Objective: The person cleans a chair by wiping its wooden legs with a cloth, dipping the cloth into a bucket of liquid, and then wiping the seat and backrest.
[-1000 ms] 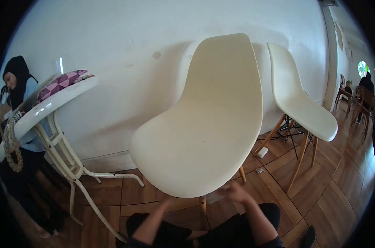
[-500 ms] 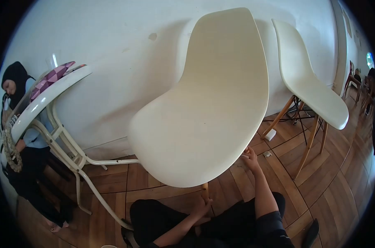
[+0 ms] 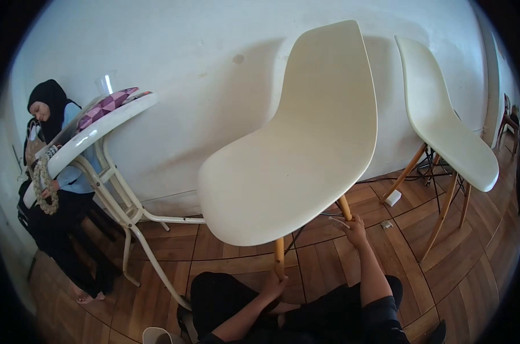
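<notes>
A cream molded chair stands tilted in front of me, its seat towards my lap. My left hand is closed around the lower part of its near wooden leg. Further right, my right hand is closed at another wooden leg, below the seat edge. A thin pale piece shows at the fingers of that hand, too small to make out. Both forearms reach forward over my crossed legs, and the underside of the seat is hidden.
A second cream chair stands right, near a white block and cables. At left is a white metal-framed table with a purple patterned item on top; a person stands behind it. A white bin sits low.
The chair tilts differently, its front edge higher, so more of both legs shows. My right hand has moved onto the right leg. The view has shifted slightly left.
</notes>
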A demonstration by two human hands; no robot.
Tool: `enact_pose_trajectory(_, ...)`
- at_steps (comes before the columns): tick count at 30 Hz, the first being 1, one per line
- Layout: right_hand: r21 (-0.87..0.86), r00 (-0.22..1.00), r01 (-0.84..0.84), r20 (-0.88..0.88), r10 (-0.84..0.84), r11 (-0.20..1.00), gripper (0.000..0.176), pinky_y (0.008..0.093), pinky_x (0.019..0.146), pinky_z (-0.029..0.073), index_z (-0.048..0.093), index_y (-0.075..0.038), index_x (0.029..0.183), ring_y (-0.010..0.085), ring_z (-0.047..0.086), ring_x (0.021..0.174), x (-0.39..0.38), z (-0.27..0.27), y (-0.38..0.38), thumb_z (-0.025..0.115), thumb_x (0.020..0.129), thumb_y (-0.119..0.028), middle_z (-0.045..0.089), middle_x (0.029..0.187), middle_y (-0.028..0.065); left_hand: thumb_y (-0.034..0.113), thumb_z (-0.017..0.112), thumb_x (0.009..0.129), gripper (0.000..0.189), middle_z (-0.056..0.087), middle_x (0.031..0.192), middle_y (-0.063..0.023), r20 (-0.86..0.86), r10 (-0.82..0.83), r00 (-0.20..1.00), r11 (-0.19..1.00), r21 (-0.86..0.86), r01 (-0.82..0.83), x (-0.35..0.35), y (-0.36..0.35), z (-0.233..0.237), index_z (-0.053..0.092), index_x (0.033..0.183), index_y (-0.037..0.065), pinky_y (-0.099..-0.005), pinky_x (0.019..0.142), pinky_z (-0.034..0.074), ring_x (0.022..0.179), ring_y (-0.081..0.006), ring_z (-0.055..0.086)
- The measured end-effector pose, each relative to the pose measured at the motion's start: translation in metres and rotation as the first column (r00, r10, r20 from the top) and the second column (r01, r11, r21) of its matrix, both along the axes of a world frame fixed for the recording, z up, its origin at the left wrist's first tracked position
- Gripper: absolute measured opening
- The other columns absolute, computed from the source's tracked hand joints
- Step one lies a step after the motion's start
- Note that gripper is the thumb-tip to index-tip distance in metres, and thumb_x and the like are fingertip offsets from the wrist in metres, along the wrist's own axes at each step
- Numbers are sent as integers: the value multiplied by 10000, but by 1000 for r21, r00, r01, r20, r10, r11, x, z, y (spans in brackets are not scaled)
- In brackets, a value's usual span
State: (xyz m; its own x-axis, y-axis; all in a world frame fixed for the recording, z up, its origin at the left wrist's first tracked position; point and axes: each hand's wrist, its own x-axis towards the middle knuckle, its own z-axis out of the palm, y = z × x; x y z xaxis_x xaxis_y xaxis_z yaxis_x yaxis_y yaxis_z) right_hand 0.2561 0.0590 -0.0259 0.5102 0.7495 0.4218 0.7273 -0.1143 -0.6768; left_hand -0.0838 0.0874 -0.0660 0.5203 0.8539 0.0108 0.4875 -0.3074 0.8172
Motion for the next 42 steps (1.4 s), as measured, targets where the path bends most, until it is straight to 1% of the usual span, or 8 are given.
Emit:
enact_pose_trajectory(7,-39,971,-203,124,206,978,283,402,881,413,681,-242,1100,300,474,995,-42,7,-1,641,823,-284,522,1046,82,75,590,817,252,584,843,-141,-10,212,977,977,37,-212,-43,42,25,464,1023,1,-387,722,474,802,-291,609)
enact_pose_trajectory(9,-66,963,-210,156,218,975,279,402,876,417,683,-240,1096,299,473,989,-56,10,-4,644,821,-276,518,1042,80,39,620,781,147,626,780,-100,-77,309,948,946,125,-298,-51,58,28,583,919,5,-345,676,498,738,-242,630)
enact_pose_trajectory(12,-109,952,-237,174,253,965,271,399,865,424,685,-236,1087,296,471,983,-75,11,-9,647,821,-267,508,1028,76,67,665,750,156,636,786,-98,-187,293,938,949,-65,-310,-71,89,38,577,867,13,-375,674,486,747,-223,629)
enact_pose_trajectory(18,-87,948,-286,118,295,954,255,384,858,430,692,-200,1065,287,472,995,-113,13,-17,645,827,-277,483,996,79,97,717,717,148,663,796,-78,-316,93,944,986,-104,-132,-109,111,84,653,834,33,-329,643,491,742,-170,637)
enact_pose_trajectory(23,-117,922,-386,-23,386,915,272,377,829,455,673,-210,1102,273,522,982,-135,10,-17,621,847,-289,474,988,96,117,737,711,287,678,902,-95,-303,182,936,948,-200,-249,-134,133,71,623,953,14,-322,715,499,838,-189,651)
enact_pose_trajectory(25,-123,924,-380,-13,381,917,293,385,809,464,660,-233,1129,277,539,941,-147,16,-18,622,842,-281,477,977,102,125,735,716,380,677,956,-106,-460,81,884,975,-149,-167,-141,131,82,585,1045,6,-328,786,490,907,-204,650)
enact_pose_trajectory(39,-84,903,-428,-65,424,900,316,401,831,457,629,-257,1174,305,553,941,-200,13,-5,592,865,-313,463,1045,127,130,633,787,210,673,912,-125,-372,238,897,944,-127,-303,-193,149,69,628,955,4,-329,784,484,886,-208,650)
enact_pose_trajectory(42,-203,896,-444,-109,431,872,325,396,842,460,622,-262,1181,311,554,981,-213,16,-3,586,868,-340,462,1090,130,126,616,794,205,667,885,-125,-328,328,886,920,-103,-379,-201,147,70,624,951,-4,-324,750,490,838,-209,652)
